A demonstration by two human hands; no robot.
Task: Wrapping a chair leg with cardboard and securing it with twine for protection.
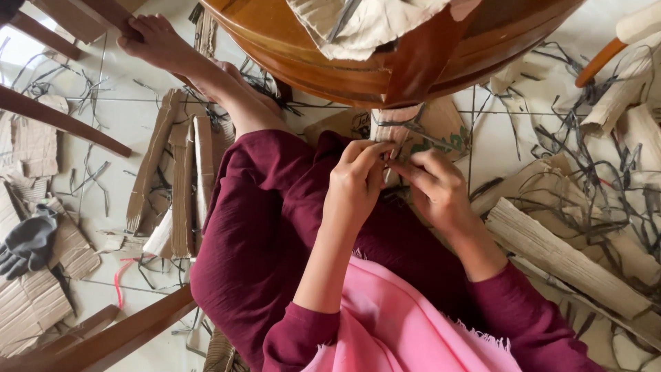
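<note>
Round glossy brown wooden tabletop fills the top centre, w/ torn beige cardboard lying on it. Below its rim sits a person in maroon clothes and a pink shawl. Flat strips of corrugated brown cardboard lie on the tiled floor left of the tabletop; a grey work glove further left. Just under the rim, left hand & right hand meet, fingertips pinching a folded brown cardboard piece btw them.

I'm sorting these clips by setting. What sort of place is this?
Probably a home craft workspace on a tiled floor: a round wooden table, cardboard strips strewn about, and both hands, left hand and right hand, working a cardboard piece.
</note>
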